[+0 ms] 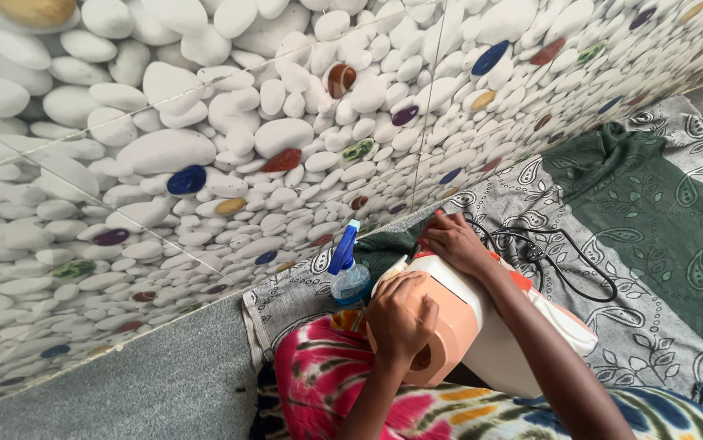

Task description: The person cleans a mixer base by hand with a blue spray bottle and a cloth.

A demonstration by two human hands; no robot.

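The left hand (400, 322) is closed around the iron's (482, 326) peach handle. The right hand (453, 240) curls over its front end, beside the pebble wall (205, 147). Open patterned cloth (653, 236) lies to the right.

2 hands (400, 322), 1 iron (482, 326), 1 spray bottle (349, 273), 1 black cord (563, 244), seemingly 1 patterned cloth (653, 204).

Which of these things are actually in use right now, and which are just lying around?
In use:
- iron, held tipped up
- left hand, gripping the iron's orange end
- right hand, at its far end

Lying about:
- spray bottle
- black cord
- green patterned cloth
- tie-dye fabric
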